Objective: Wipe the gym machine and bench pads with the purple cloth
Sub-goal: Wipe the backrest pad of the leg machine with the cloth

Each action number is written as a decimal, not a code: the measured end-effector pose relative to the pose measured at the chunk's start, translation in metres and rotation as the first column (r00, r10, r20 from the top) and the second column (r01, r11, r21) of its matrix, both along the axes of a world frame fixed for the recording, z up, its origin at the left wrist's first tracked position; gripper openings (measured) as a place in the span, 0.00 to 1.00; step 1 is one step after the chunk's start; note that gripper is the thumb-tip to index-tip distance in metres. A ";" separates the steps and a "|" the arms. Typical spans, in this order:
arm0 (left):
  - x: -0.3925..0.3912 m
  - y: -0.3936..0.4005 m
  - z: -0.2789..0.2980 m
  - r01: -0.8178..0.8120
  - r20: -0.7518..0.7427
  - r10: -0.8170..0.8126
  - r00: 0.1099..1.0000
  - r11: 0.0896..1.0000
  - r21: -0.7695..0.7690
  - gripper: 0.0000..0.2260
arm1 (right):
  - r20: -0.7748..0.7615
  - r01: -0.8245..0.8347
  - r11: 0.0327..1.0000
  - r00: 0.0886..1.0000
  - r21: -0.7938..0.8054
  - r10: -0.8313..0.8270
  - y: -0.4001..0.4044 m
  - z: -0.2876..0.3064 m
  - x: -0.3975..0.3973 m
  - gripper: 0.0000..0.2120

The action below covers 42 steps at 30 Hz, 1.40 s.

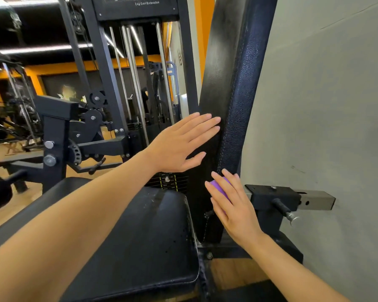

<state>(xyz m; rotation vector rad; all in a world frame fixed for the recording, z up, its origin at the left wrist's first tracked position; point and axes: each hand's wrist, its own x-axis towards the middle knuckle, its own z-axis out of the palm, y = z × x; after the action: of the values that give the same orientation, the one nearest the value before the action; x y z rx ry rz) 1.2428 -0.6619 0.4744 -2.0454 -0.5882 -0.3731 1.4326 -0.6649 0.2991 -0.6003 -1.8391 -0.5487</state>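
Observation:
A black upright back pad [225,68] of a leg curl/extension machine rises in the middle, above a black seat pad [144,243]. My left hand [181,142] lies flat on the back pad's face, fingers spread, holding nothing. My right hand [231,203] presses the purple cloth [219,187] against the lower part of the back pad near its stitched edge. Only a small patch of cloth shows between my fingers.
The machine's weight stack and chrome guide rods [133,79] stand behind the pads. A black bracket with an adjustment pin [286,211] juts out at the right, close to a grey wall [325,105]. More gym machines fill the left background.

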 end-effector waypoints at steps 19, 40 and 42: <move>-0.036 -0.080 0.065 -0.255 0.120 0.352 0.928 0.838 -0.483 0.21 | 0.417 -0.029 0.974 0.900 -0.227 0.124 -0.031 0.184 0.020 0.20; -0.096 -0.298 0.180 -0.670 0.085 0.832 0.548 0.498 -0.551 0.19 | 0.464 -0.569 0.743 0.583 -0.352 0.667 -0.088 0.347 -0.125 0.17; -0.100 -0.319 0.183 -0.708 0.079 0.864 0.497 0.456 -0.540 0.19 | 0.450 -0.628 0.697 0.541 -0.346 0.710 -0.103 0.348 -0.145 0.17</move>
<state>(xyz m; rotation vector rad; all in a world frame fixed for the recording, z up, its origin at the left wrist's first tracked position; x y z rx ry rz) 1.1430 -0.9806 0.6573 -1.8221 -1.9464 0.0088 1.2871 -0.7675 0.6471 0.2705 -2.4836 -0.0373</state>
